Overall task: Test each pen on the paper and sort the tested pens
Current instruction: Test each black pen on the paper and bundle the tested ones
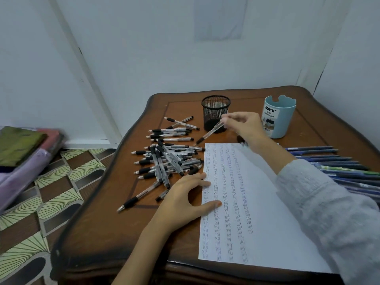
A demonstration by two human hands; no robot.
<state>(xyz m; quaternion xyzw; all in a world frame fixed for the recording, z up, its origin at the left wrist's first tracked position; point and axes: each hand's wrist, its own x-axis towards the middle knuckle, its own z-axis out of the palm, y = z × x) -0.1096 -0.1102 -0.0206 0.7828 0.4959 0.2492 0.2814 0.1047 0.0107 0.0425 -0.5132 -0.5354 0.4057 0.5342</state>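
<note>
Right hand [244, 124]: from my remote seat I see it raised over the far half of the table [98, 233], with the forearm in a pale grey sleeve [329, 202] reaching in from the near right corner and crossing the paper [261, 212]. Its fingers are curled and pinch the upper end of one clear pen [209, 133] with a black grip. That pen slants down and to the left, its tip just beyond the paper's far left corner and its barrel crossing in front of the black mesh cup [214, 110]. I cannot tell whether the tip touches the wood.

Left hand [185, 194]: it lies palm down, fingers straight and spread, holding nothing. The thumb and the fingertips rest on the paper's left edge, and the wrist points toward the table's near edge.

The paper lies on the near right part of the table and carries columns of small written marks. A pile of black-grip pens [164, 159] lies just left of it, some crossed over others, a few strays toward the left edge. A row of blue pens [339, 165] lies along the right edge, partly under the sleeve. A pale blue organizer cup [277, 120] stands upright near the far right corner, just beside the right hand.
</note>
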